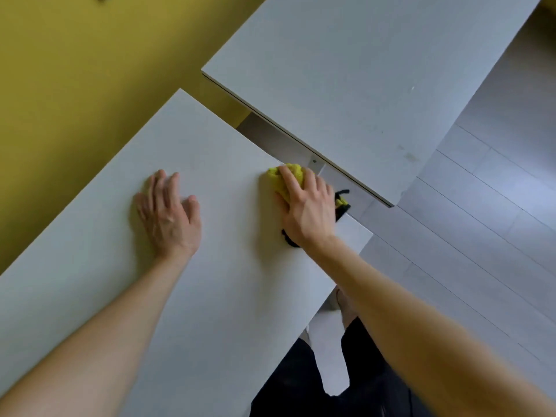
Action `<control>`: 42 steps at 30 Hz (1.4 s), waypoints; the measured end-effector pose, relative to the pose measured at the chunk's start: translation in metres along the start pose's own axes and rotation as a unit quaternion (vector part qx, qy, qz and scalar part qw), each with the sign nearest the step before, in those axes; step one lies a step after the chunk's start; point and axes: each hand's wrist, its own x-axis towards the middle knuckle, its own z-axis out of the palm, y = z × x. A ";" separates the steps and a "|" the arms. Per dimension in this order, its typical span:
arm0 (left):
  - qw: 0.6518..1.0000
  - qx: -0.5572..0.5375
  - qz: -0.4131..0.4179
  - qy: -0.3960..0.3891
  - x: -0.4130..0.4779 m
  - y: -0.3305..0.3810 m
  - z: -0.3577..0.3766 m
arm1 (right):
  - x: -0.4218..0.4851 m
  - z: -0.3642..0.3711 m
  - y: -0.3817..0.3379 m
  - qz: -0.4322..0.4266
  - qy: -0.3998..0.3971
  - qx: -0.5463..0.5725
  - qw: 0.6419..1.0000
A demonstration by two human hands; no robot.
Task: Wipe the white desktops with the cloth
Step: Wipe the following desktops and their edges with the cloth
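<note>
- Head view: your left hand [168,212] lay flat on the near tabletop [225,296], fingers straight and loosely spread, holding nothing. I judge it was there to brace you and steady the tabletop while the other arm worked.
- Your right hand [310,212] pressed down on the cloth [293,173], with the fingers stretched over it rather than gripping it. That probably kept it bunched and let it slide under even pressure.
- The cloth, yellow with black parts, sat on the near tabletop at its far edge, close to the right corner. It lay almost wholly under your right palm and fingers. The yellow showed past the fingertips, and black bits showed by the wrist and off the little-finger side.
- The cloth was well apart from your left hand, with bare tabletop between them.
- The second tabletop [361,70] lay beyond the near tabletop's far edge, across a narrow gap, with faint marks on it. I judge it was not yet wiped.
</note>
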 end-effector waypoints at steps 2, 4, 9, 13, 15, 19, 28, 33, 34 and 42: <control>0.999 -0.001 0.016 -0.042 -0.016 -0.001 -0.010 | 0.027 0.020 -0.042 -0.007 -0.010 0.001 1.000; 0.997 -0.016 0.019 -0.072 -0.046 0.004 -0.026 | 0.036 0.026 -0.059 -0.006 -0.012 0.020 1.000; 0.979 -0.024 0.013 -0.202 -0.130 0.034 -0.064 | -0.057 -0.015 0.001 -0.168 -0.050 0.081 0.981; 0.947 0.068 0.035 -0.312 -0.151 0.046 -0.073 | -0.106 -0.055 0.078 -0.236 -0.106 0.082 0.962; 0.934 0.093 0.028 -0.345 -0.143 0.049 -0.078 | -0.087 -0.060 0.100 -0.197 -0.075 0.055 0.976; 0.907 0.135 0.040 -0.397 -0.131 0.050 -0.087 | -0.096 -0.047 0.070 -0.005 -0.015 0.067 0.998; 0.912 0.143 0.040 -0.382 -0.130 0.048 -0.084 | -0.086 -0.046 0.095 -0.319 -0.116 0.073 0.938; 0.911 0.159 0.039 -0.380 -0.130 0.047 -0.081 | -0.117 -0.041 0.067 -0.018 0.031 0.101 0.994; 0.911 0.163 0.035 -0.376 -0.130 0.048 -0.081 | -0.142 -0.034 0.042 -0.061 0.007 0.116 0.991; 0.908 0.161 0.022 -0.386 -0.129 0.057 -0.080 | -0.166 -0.027 0.077 -0.165 0.013 0.110 0.980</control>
